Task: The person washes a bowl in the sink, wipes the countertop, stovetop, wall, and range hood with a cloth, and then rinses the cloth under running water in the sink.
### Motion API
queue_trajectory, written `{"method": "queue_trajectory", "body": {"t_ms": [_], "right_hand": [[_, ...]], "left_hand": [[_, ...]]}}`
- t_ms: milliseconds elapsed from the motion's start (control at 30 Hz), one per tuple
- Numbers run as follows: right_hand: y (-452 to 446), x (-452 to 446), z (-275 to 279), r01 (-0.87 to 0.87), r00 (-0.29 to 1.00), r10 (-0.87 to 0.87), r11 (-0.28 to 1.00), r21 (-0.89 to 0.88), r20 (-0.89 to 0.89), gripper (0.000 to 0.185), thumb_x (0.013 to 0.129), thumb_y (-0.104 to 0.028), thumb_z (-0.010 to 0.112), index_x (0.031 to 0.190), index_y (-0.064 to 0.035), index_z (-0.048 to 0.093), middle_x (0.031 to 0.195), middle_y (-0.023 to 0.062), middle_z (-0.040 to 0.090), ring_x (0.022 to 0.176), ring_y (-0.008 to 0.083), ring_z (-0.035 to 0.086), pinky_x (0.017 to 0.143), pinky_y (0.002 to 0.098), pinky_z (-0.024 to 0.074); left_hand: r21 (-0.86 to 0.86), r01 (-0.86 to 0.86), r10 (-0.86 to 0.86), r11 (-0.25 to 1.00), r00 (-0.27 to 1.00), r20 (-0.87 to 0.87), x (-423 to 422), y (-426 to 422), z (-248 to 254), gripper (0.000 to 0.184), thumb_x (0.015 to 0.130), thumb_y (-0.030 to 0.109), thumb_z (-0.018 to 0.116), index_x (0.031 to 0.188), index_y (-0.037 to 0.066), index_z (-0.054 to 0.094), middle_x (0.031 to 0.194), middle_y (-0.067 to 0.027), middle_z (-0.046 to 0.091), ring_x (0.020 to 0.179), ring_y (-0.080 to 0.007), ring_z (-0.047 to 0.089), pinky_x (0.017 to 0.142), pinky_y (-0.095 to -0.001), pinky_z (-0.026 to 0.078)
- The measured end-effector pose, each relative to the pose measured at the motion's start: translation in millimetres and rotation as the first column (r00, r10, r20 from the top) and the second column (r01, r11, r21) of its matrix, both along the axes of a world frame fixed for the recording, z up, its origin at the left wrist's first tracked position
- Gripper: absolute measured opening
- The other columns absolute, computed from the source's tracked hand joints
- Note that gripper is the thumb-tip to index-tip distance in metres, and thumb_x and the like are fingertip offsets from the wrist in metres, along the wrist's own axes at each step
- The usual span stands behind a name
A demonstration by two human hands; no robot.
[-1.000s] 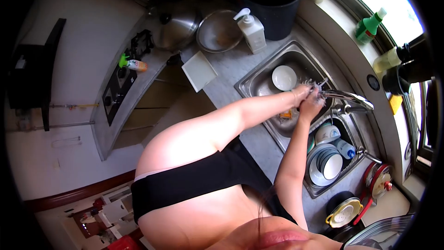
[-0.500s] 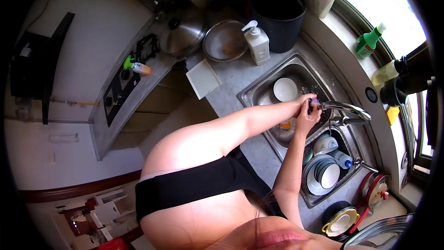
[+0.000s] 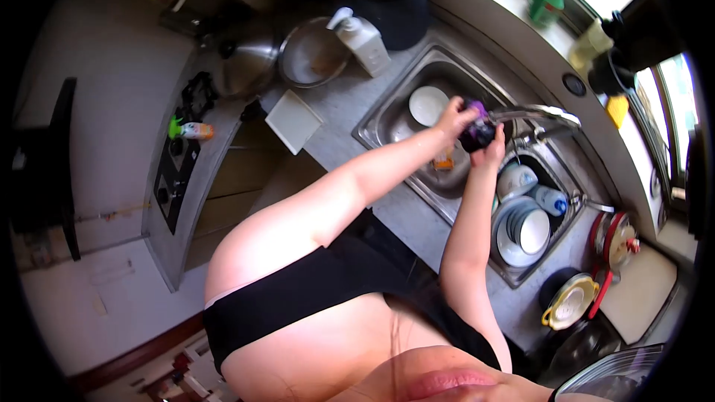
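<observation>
My left hand (image 3: 454,119) and my right hand (image 3: 488,152) are closed around a dark, rounded object with a purple part (image 3: 477,132) over the sink basin. Its exact kind cannot be made out. The purple part lies by my left fingers, the dark part between both hands. Just beside them is the end of the curved chrome faucet (image 3: 547,114). Below and left of my hands, a white bowl (image 3: 430,106) sits in the metal sink (image 3: 380,115). A small orange item (image 3: 444,158) lies in the basin under my hands.
A second basin holds stacked bowls and plates (image 3: 514,246) and a blue-white bottle (image 3: 550,199). A white pump bottle (image 3: 363,45), steel bowl (image 3: 313,56), black bin (image 3: 380,4) and white tray (image 3: 294,123) stand around the sink. A yellow colander (image 3: 570,305) is at right.
The view has tilted and shifted. My hands have moved slightly apart, and more of the dark and purple object shows between them.
</observation>
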State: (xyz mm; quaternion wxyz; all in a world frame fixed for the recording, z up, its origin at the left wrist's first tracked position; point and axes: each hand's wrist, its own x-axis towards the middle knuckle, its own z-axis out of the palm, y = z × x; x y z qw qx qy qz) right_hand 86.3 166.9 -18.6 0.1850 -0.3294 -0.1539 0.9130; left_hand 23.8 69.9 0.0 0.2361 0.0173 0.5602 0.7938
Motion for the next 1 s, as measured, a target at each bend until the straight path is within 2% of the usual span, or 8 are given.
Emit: {"method": "queue_trajectory", "body": {"t_ms": [200, 333, 500, 600, 667, 767, 867, 1000], "right_hand": [[-45, 22, 22, -0.028, 0.996, -0.041, 0.726, 0.687, 0.083, 0.01, 0.097, -0.017, 0.055, 0.102, -0.0084, 0.057, 0.106, 0.0038, 0.063, 0.094, 0.0171, 0.06, 0.087, 0.0305, 0.0471], [-70, 20, 64, -0.246, 0.932, -0.317, -0.207, 0.947, 0.173, 0.022, 0.086, -0.018, 0.067, 0.099, -0.0032, 0.056, 0.096, 0.0113, 0.057, 0.089, 0.0305, 0.055, 0.081, 0.0388, 0.044], [-36, -5, 28, -0.298, 0.881, -0.361, 0.077, 0.951, 0.305, 0.024, 0.088, -0.023, 0.062, 0.096, -0.0008, 0.057, 0.088, 0.014, 0.059, 0.081, 0.0323, 0.058, 0.074, 0.0414, 0.0455], [-1, -12, 11, -0.242, 0.946, 0.093, 0.843, 0.48, 0.312, 0.024, 0.091, -0.024, 0.061, 0.094, -0.0004, 0.057, 0.089, 0.0105, 0.063, 0.078, 0.0236, 0.061, 0.072, 0.0384, 0.0477], [-1, -3, 7, -0.109, 0.978, 0.038, 0.93, 0.352, 0.204, 0.023, 0.093, -0.025, 0.059, 0.094, -0.0018, 0.057, 0.087, 0.0096, 0.064, 0.077, 0.0206, 0.062, 0.071, 0.0359, 0.0492], [1, 7, 24, 0.051, 0.999, -0.051, 0.991, 0.127, 0.0, 0.022, 0.096, -0.025, 0.058, 0.093, -0.0038, 0.056, 0.086, 0.0088, 0.065, 0.077, 0.0176, 0.063, 0.072, 0.0327, 0.0516], [-4, 24, 41, -0.027, 0.993, -0.012, 0.945, 0.325, 0.117, 0.017, 0.095, -0.024, 0.059, 0.093, -0.0068, 0.059, 0.084, 0.0038, 0.063, 0.078, 0.0145, 0.061, 0.074, 0.0295, 0.0489], [-3, 34, 35, -0.076, 0.989, -0.057, 0.58, 0.811, 0.134, 0.023, 0.095, -0.024, 0.06, 0.087, -0.0024, 0.058, 0.084, 0.0011, 0.06, 0.08, 0.0089, 0.055, 0.076, 0.023, 0.043]], "left_hand": [[0.44, 0.196, -0.46, 0.876, 0.609, 0.646, -8, -12, 16, 0.052, 0.096, 0.053, 0.043, 0.11, 0.006, 0.062, 0.1, -0.0087, 0.066, 0.095, -0.0249, 0.064, 0.09, -0.0393, 0.049], [0.613, 0.252, -0.621, 0.749, 0.589, 0.517, -20, -5, -31, 0.043, 0.097, 0.048, 0.047, 0.101, 0.008, 0.064, 0.093, -0.0083, 0.066, 0.087, -0.021, 0.063, 0.083, -0.0369, 0.051], [0.099, -0.023, -0.044, 0.995, 0.781, 0.623, 10, 13, 15, 0.032, 0.095, 0.038, 0.056, 0.098, 0.007, 0.063, 0.09, -0.0058, 0.066, 0.08, -0.0181, 0.062, 0.076, -0.0325, 0.05], [-0.278, 0.121, -0.063, 0.953, 0.976, 0.21, 7, 5, 15, 0.039, 0.097, 0.041, 0.051, 0.1, 0.003, 0.062, 0.091, -0.0067, 0.064, 0.083, -0.0146, 0.06, 0.074, -0.0308, 0.049], [-0.221, 0.209, -0.188, 0.953, 0.976, 0.113, 6, -5, 7, 0.03, 0.089, 0.027, 0.067, 0.103, 0.002, 0.059, 0.095, -0.0067, 0.063, 0.085, -0.0137, 0.059, 0.077, -0.029, 0.049], [-0.078, 0.221, -0.217, 0.972, 0.975, 0.053, 12, -12, 28, 0.038, 0.077, 0.008, 0.077, 0.106, 0.0, 0.055, 0.1, -0.0079, 0.063, 0.089, -0.0157, 0.061, 0.083, -0.0291, 0.051], [-0.104, 0.318, -0.294, 0.942, 0.935, 0.197, -7, -26, 10, 0.04, 0.074, -0.002, 0.065, 0.112, 0.0, 0.053, 0.102, -0.009, 0.062, 0.094, -0.0187, 0.061, 0.085, -0.0323, 0.05], [-0.491, 0.162, -0.321, 0.856, 0.911, -0.26, -17, -35, 11, 0.033, 0.081, 0.002, 0.053, 0.113, -0.001, 0.059, 0.102, -0.0144, 0.067, 0.092, -0.0229, 0.065, 0.083, -0.0327, 0.05]]}}
